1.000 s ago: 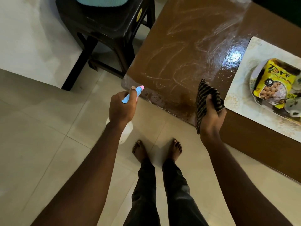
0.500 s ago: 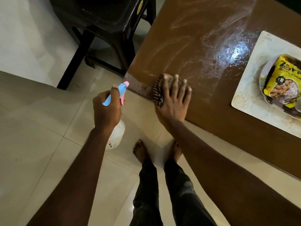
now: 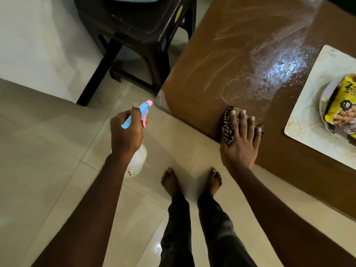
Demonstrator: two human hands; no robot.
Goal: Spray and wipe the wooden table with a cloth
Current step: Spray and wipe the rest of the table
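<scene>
The right hand [image 3: 240, 143] presses the striped cloth [image 3: 227, 130] flat-fingered onto the wooden table [image 3: 231, 54]. Left of it, the left hand [image 3: 126, 135] grips the spray bottle [image 3: 137, 160]

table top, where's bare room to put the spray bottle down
Bare: the wet, streaked table between the edge by the stool and the placemat, beyond the cloth. Also the near edge strip below the placemat. Crowded: the placemat, holding a snack packet.
</scene>
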